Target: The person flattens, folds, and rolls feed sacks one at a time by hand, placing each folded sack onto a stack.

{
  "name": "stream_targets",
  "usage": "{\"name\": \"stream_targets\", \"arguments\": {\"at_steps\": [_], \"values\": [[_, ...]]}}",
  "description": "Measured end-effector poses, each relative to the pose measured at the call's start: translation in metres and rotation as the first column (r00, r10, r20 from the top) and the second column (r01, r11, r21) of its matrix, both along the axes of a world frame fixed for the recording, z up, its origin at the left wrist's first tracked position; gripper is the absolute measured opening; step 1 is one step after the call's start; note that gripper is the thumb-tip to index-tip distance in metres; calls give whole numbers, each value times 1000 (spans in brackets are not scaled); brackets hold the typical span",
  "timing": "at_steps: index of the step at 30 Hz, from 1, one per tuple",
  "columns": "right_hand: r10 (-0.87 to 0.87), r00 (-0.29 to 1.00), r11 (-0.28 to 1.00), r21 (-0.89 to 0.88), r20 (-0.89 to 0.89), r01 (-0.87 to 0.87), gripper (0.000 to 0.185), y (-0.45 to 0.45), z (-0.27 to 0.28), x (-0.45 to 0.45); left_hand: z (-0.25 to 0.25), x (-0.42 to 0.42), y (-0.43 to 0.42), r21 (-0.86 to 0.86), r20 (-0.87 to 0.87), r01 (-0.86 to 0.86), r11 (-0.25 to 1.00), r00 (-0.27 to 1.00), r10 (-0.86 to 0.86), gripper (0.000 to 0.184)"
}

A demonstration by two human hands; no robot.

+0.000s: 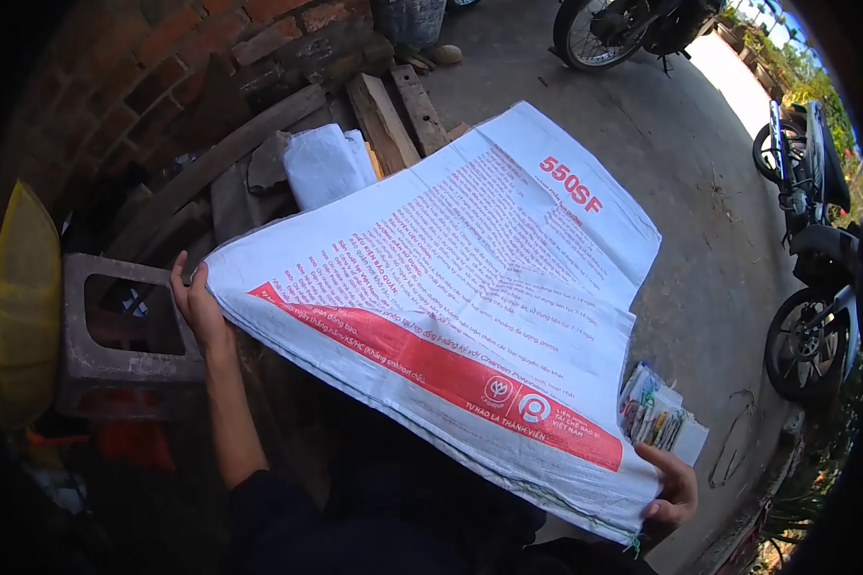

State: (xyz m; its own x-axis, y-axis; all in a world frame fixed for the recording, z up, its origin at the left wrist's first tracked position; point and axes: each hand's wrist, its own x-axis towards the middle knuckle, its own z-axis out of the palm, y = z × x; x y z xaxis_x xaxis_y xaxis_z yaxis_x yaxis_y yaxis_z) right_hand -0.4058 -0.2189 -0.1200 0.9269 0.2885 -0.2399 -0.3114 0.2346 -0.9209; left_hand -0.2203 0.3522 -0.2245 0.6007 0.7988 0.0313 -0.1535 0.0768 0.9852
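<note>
A stack of white woven sacks with red print and a red band along its near edge spans the middle of the view. At its left corner, my left hand grips the edge, with the thumb and a finger showing. My right hand holds the near right corner, its fingers curled over the edge. The sheets look flat and layered, with several edges showing along the near side. Green thread hangs by my right hand.
Beyond the sacks are wooden beams, a folded white bundle and a brick wall. A grey block-like stool and a yellow object stand left. Bundled packets lie right; motorcycles stand farther off.
</note>
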Motion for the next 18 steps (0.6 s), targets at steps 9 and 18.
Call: {"name": "stream_targets", "arguments": {"at_steps": [9,18], "values": [[745,626,665,-337,231,-667,56,43,2,46,-18,-1,44,-264,-241,262,928,914,-326,65],[555,515,831,-454,653,-321,29,60,2,45,-41,36,55,-341,-199,134,930,957,-211,49]]}}
